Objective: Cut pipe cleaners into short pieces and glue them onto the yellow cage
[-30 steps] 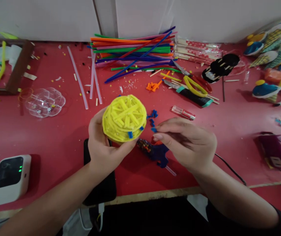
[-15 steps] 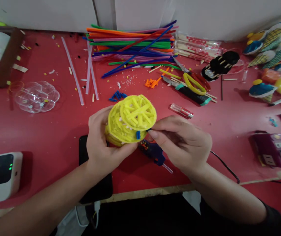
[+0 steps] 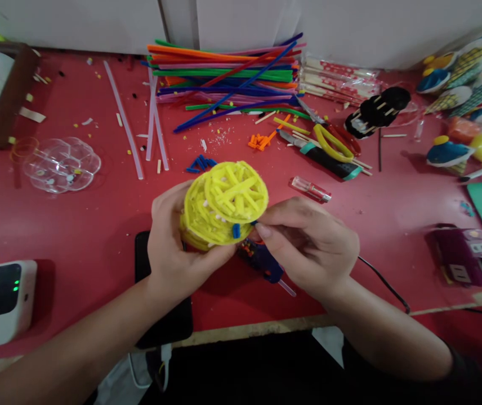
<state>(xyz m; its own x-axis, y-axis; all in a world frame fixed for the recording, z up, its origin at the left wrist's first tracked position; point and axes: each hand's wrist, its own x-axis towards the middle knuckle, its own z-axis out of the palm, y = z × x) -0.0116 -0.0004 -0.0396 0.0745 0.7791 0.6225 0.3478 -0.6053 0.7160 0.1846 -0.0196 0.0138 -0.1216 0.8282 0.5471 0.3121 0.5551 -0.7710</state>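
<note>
My left hand [image 3: 177, 242] is wrapped round a yellow pipe-cleaner model [image 3: 236, 191], round and layered, with a spoked disc on top. One short blue pipe-cleaner piece [image 3: 236, 230] sits on its near side. At the model's right edge, my right hand [image 3: 308, 242] pinches a second small blue piece [image 3: 254, 223] between thumb and forefinger, touching the model; the fingertips partly cover it. Beneath the hands lies a dark blue glue gun [image 3: 262, 261] with a clear glue stick at its back end. More cut blue pieces [image 3: 201, 163] rest on the table just beyond the model.
A bundle of coloured pipe cleaners [image 3: 228, 76] lies at the back. Scissors [image 3: 334, 143], cut orange pieces [image 3: 262, 140] and a lighter [image 3: 311, 189] are to the right. A black phone [image 3: 165, 315] lies at the front edge; a purple power strip [image 3: 463, 256] stands far right.
The whole view has shifted very slightly. Both hands keep their hold, and the blue piece stays at the model's right edge.
</note>
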